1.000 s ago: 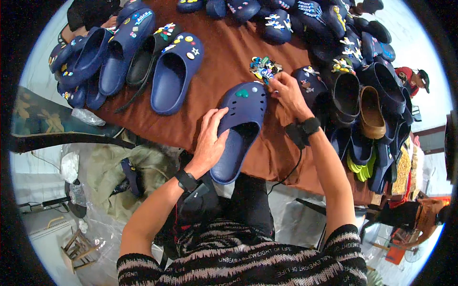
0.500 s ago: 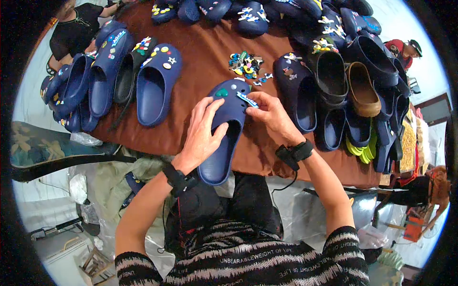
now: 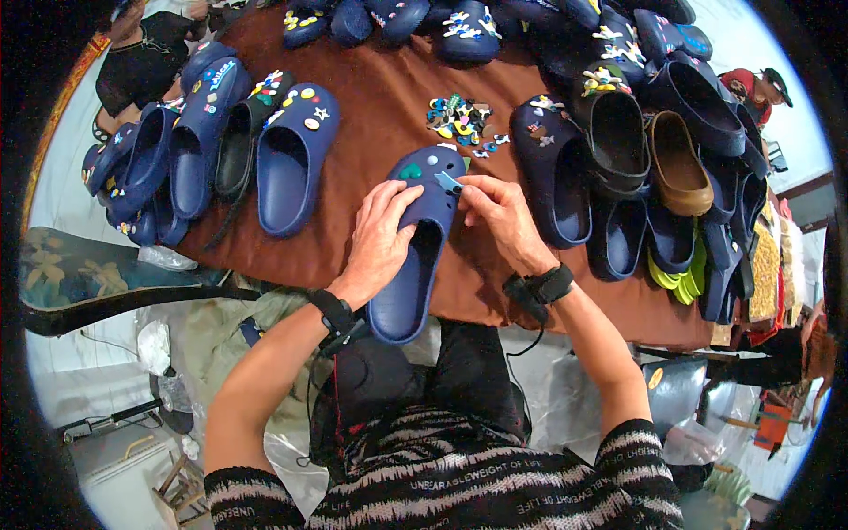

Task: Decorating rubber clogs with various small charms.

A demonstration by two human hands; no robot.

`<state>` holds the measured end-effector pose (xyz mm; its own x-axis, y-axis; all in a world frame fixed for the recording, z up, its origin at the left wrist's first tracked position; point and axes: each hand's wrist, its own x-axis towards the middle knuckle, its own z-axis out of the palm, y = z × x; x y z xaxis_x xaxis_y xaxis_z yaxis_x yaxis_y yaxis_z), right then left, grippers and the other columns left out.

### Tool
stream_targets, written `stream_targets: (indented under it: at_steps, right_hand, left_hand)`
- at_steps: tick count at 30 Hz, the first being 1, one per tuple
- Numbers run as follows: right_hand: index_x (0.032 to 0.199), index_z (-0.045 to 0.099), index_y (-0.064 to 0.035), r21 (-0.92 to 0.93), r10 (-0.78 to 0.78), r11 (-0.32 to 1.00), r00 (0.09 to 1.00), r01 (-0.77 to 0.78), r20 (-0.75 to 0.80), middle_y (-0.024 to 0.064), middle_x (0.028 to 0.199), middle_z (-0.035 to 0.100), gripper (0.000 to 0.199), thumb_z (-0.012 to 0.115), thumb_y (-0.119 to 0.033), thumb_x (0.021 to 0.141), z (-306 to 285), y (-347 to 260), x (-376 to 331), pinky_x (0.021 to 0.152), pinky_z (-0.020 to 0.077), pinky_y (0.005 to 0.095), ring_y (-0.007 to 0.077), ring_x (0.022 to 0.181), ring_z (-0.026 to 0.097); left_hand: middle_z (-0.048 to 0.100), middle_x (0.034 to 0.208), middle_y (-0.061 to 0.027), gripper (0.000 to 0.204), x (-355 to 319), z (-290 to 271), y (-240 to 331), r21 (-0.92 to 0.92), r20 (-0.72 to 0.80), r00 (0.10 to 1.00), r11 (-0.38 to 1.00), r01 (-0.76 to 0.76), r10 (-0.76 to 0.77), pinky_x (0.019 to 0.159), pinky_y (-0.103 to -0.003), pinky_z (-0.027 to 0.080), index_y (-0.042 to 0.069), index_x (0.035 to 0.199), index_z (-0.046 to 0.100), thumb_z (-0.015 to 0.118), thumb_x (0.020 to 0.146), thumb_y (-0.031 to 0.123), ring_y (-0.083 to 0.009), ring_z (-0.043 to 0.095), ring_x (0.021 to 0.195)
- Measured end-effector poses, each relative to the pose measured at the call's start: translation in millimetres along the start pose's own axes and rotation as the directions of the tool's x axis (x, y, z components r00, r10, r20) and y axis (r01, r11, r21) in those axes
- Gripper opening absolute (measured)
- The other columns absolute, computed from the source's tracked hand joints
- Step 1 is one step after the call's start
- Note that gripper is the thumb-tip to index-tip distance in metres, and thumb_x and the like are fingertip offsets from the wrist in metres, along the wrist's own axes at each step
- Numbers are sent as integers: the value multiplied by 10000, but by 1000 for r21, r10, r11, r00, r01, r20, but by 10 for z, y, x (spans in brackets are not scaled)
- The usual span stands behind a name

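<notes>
A navy blue clog [image 3: 419, 256] lies lengthwise on the brown table cover [image 3: 380, 124], its heel over the near edge. My left hand [image 3: 382, 237] grips the clog's left side near the toe. My right hand [image 3: 500, 215] pinches a small light blue charm [image 3: 448, 183] against the toe top. A green charm [image 3: 410, 171] sits on the toe. A pile of small colourful charms [image 3: 461, 121] lies just beyond the clog.
Rows of navy clogs [image 3: 287, 159] with charms lie left, more dark and brown clogs [image 3: 676, 163] crowd the right and far side. A chair [image 3: 97, 278] stands at the left. Another person [image 3: 760, 88] is at the far right.
My right hand came back from the charm pile to the clog's toe with a light blue charm. My left hand slid up the clog toward the toe.
</notes>
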<state>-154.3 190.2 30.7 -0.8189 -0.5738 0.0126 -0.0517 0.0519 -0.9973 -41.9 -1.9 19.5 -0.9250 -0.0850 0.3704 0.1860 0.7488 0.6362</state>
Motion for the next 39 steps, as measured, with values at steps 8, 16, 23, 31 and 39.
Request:
stream_targets:
  at_steps: [8, 16, 23, 31, 39]
  right_hand:
    - [1117, 694, -27, -458, -372, 837, 925, 301, -72, 126, 885, 685, 213, 648, -113, 928, 71, 108, 22, 697, 522, 364, 274, 774, 663]
    - [1115, 696, -61, -599, -391, 725, 919, 339, 46, 136, 961, 657, 211, 652, -110, 914, 50, 25, -70, 746, 523, 409, 337, 838, 656]
    - [1218, 649, -80, -629, -364, 684, 920, 369, 144, 147, 1058, 589, 300, 643, -117, 920, -11, 3, -119, 791, 514, 419, 346, 952, 617]
    - [1252, 618, -73, -633, -369, 644, 900, 429, 234, 151, 1048, 555, 320, 598, -84, 933, -5, -21, -119, 791, 502, 433, 356, 952, 601]
    - [1230, 634, -42, -576, -377, 695, 901, 430, 217, 156, 1055, 583, 302, 577, -70, 935, 41, -24, -89, 813, 503, 411, 338, 983, 608]
  left_hand:
    - [495, 1347, -136, 545, -2, 3, -13, 15, -14, 1000, 1000, -7, 7, 1106, -460, 343, 103, 1315, 544, 667, 793, 7, -344, 415, 1327]
    - [485, 1356, -138, 533, 0, 20, -7, 0, -15, 1000, 1000, 3, -3, 1109, -463, 337, 102, 1314, 543, 665, 802, 23, -347, 410, 1332]
    - [483, 1357, -143, 536, -8, 28, -12, -7, -14, 1000, 1000, 7, -7, 1107, -465, 337, 99, 1316, 541, 664, 801, 18, -349, 408, 1332]
    - [481, 1371, -154, 531, -1, 38, 11, -46, -27, 998, 998, 49, -50, 1145, -435, 319, 84, 1307, 560, 599, 790, -33, -358, 418, 1329]
    - [484, 1373, -155, 532, -6, 15, 16, -46, -37, 998, 997, 56, -58, 1145, -436, 316, 88, 1311, 559, 612, 794, -28, -355, 422, 1330]
